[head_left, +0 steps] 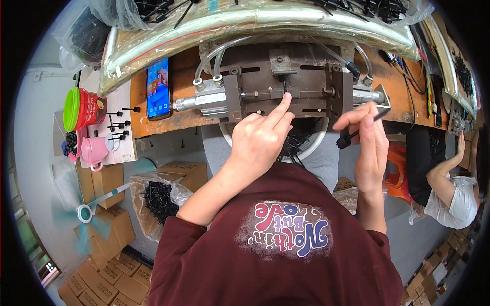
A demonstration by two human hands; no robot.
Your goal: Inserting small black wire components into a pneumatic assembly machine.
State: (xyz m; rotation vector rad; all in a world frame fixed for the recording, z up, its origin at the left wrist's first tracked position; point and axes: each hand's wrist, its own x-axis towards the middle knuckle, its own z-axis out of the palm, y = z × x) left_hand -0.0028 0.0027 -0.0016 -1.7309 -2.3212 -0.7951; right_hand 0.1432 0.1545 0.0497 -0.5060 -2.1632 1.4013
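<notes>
A dark metal clamping fixture [265,79] lies before me on the wooden bench. Over its near edge reaches my left hand [260,137], index finger stretched out and the others partly bent. That fingertip is at a thin black piece [285,84] in the middle of the fixture; whether it presses on it I cannot tell. Right of the fixture, my right hand [370,153] is raised, its fingers closed around a black rod with a knobbed end [344,141]. A dark bar end [382,115] sticks out past the fingers; whether it is the same piece is hidden.
Silver air cylinders [210,99] with clear hoses flank the fixture. A phone [158,89], loose black parts [120,124], a pink cup [94,151] and a red-green tub [84,108] stand left. Below are a white-rimmed basket [314,148], a fan [84,213] and cartons [109,227]. Another person [451,196] works at right.
</notes>
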